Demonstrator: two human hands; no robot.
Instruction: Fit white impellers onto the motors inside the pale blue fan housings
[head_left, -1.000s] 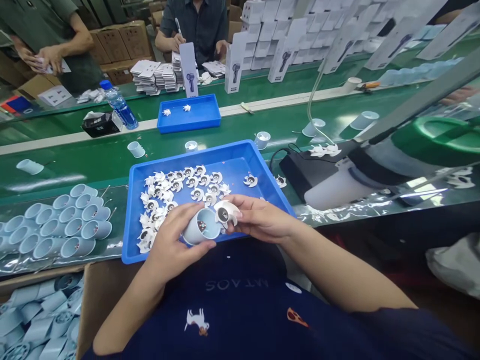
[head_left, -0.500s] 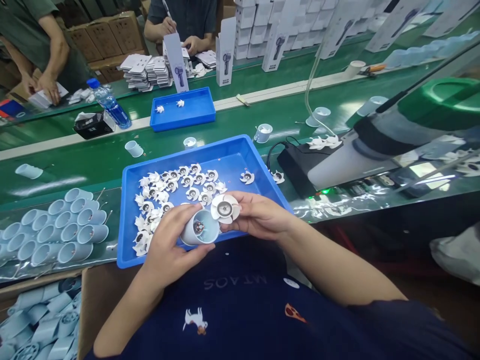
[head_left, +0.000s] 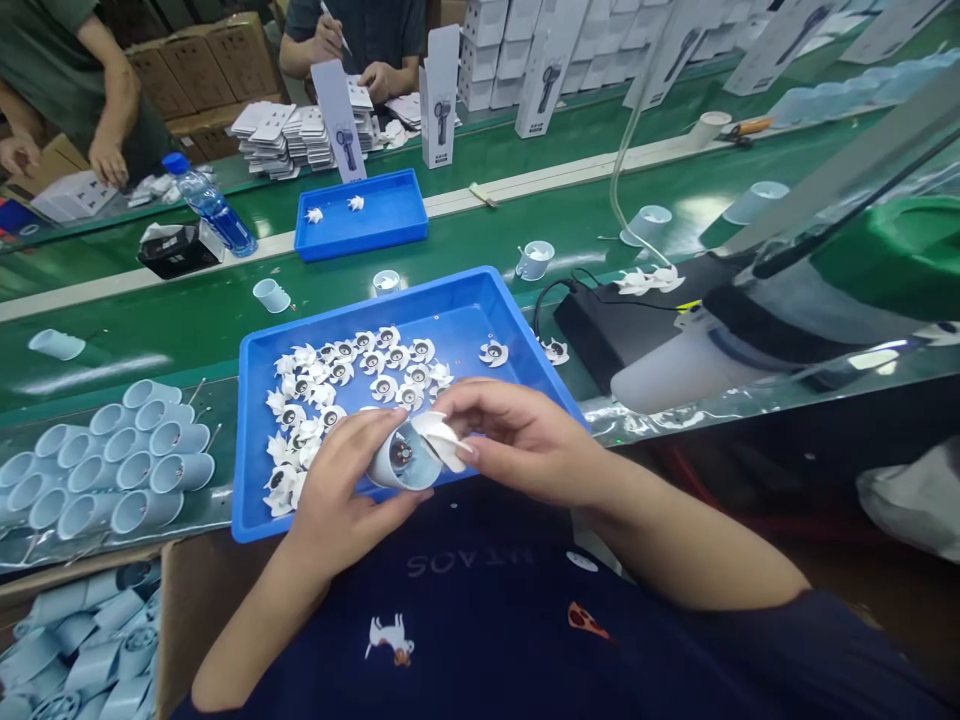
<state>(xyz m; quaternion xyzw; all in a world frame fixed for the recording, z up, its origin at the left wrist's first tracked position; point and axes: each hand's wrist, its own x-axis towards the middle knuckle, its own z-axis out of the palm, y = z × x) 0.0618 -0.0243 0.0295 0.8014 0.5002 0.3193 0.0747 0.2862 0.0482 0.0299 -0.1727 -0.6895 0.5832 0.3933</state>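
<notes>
My left hand (head_left: 349,490) is wrapped round a light-blue plastic cylinder housing (head_left: 386,468), its open end tilted toward my right side. Inside the housing a small motor part with reddish bits shows. Between thumb and fingers, my right hand (head_left: 517,440) pinches a white fan impeller (head_left: 441,440), seen nearly edge-on at the mouth of the housing. Whether the two parts touch I cannot tell. Just beyond both hands lies a blue tray (head_left: 465,310) with many white impellers (head_left: 384,388) in it, mostly on its left side.
Rows of light-blue housings (head_left: 150,505) stand at left, above a carton of more housings (head_left: 97,660). A smaller blue tray (head_left: 367,235), a water bottle (head_left: 214,210) and a black box (head_left: 180,250) are farther back. A large green-and-grey device (head_left: 810,300) is at right. Two people work across the belt.
My right hand has turned the impeller from facing me to nearly edge-on and brought it over the housing's mouth. My left hand keeps its hold on the housing.
</notes>
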